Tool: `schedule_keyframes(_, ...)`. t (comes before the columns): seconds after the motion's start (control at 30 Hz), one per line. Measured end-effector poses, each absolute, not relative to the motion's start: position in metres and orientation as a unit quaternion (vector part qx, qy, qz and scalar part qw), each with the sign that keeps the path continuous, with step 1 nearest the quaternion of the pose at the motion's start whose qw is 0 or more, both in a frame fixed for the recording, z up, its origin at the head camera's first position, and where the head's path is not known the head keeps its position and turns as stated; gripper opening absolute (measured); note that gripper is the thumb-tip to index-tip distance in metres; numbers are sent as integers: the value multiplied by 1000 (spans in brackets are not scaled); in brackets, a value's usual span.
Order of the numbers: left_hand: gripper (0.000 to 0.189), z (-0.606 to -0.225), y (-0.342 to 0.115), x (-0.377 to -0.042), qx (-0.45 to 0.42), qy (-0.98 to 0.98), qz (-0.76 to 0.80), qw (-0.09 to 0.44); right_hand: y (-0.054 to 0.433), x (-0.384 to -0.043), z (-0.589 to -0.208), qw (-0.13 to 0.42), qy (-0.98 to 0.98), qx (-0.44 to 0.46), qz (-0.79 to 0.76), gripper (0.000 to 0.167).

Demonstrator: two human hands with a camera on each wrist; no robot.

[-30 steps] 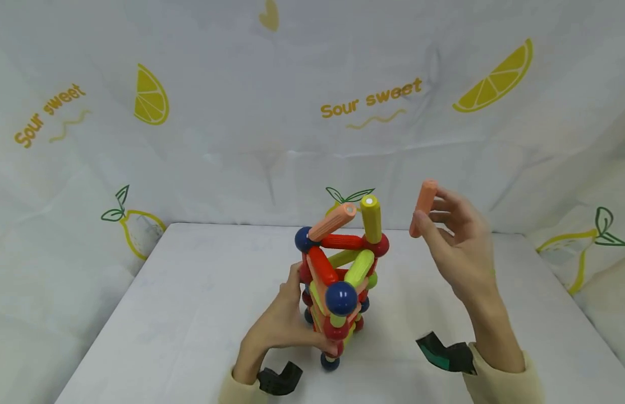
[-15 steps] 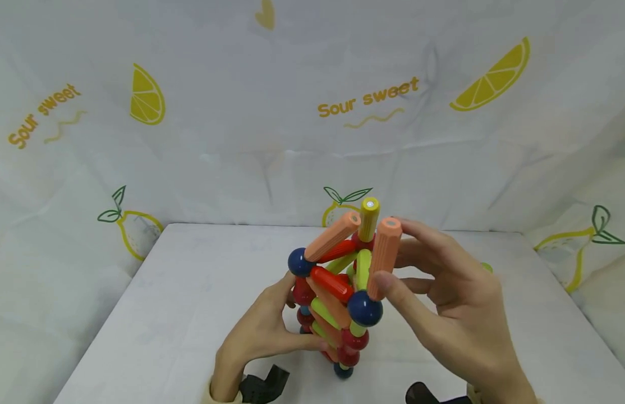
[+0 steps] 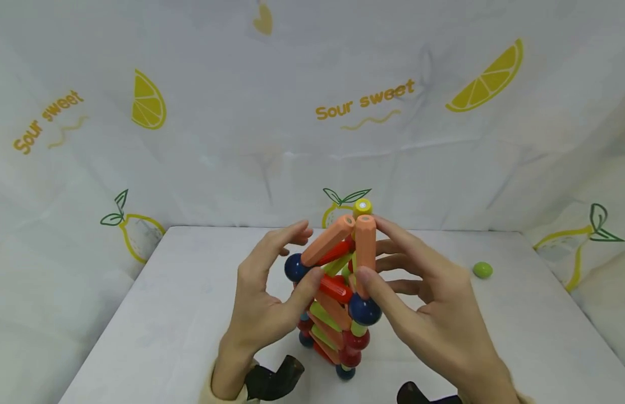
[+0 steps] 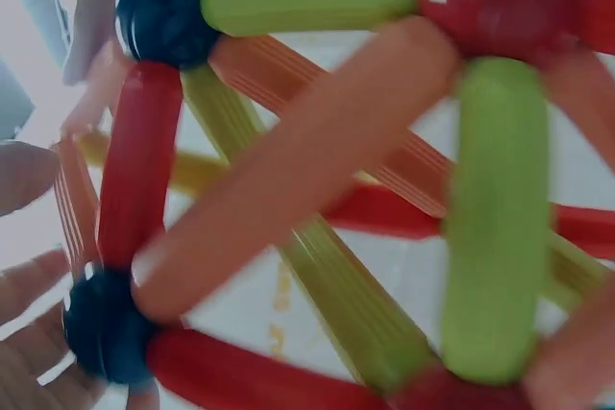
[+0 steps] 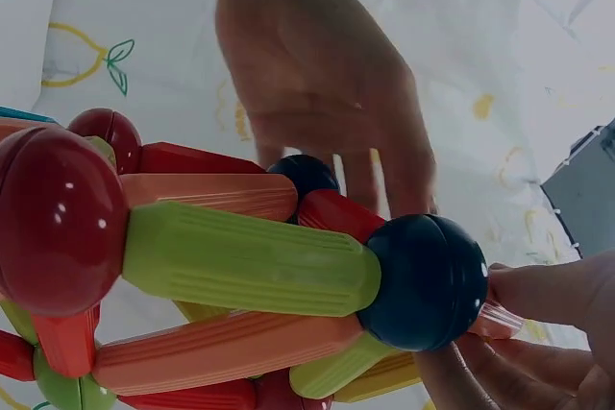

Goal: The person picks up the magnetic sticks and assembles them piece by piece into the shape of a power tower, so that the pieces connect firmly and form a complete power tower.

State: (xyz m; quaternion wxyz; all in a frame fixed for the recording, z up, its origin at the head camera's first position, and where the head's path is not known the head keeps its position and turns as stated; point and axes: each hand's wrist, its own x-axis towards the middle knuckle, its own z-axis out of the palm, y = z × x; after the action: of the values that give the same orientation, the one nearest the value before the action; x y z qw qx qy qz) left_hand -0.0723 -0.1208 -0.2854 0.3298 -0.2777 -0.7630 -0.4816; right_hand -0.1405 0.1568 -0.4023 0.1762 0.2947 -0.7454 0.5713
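A tall tower of coloured magnetic rods and balls (image 3: 332,289) stands on the table, tilted in the head view. My right hand (image 3: 428,303) pinches an orange magnetic rod (image 3: 365,247), its lower end against the front blue ball (image 3: 364,310). Beside the tower's upper left is my left hand (image 3: 264,297), fingers apart around another orange rod (image 3: 329,241) on the left blue ball (image 3: 295,267). Its thumb lies near that rod; contact is unclear. A yellow rod (image 3: 362,207) stands behind. The left wrist view shows the orange rod (image 4: 79,199) next to the left thumb.
A loose green ball (image 3: 482,270) lies on the white table (image 3: 191,314) right of the tower. Behind hangs a white cloth (image 3: 242,129) printed with lemons. Dark wrist straps (image 3: 274,379) sit low in the head view.
My right hand has brought its orange rod leftward from beside the tower onto the front blue ball. My left hand has let go of the tower's side and risen to its top.
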Motion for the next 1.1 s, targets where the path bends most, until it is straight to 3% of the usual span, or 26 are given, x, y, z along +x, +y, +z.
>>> schedule_keyframes(0.33,38,-266,-95,-83,-320,-737,-487,341,116,-71,-281,169,-777,296,530,65)
schedule_keyframes(0.43,44,-273,-99,-87,-336,-726,-511,314,111,-56,-260,186,-790,289,507,70)
schedule_keyframes(0.57,45,-283,-108,-90,-343,-722,-533,279,107,-37,-256,191,-826,256,465,88)
schedule_keyframes(0.67,36,-288,-112,-91,-338,-725,-528,285,103,-32,-259,178,-832,251,462,84)
schedule_keyframes(0.8,25,-289,-109,-88,-321,-725,-513,330,105,-34,-261,177,-828,259,464,72)
schedule_keyframes(1.1,18,-282,-88,-77,-260,-722,-481,425,116,-52,-267,219,-798,293,479,68)
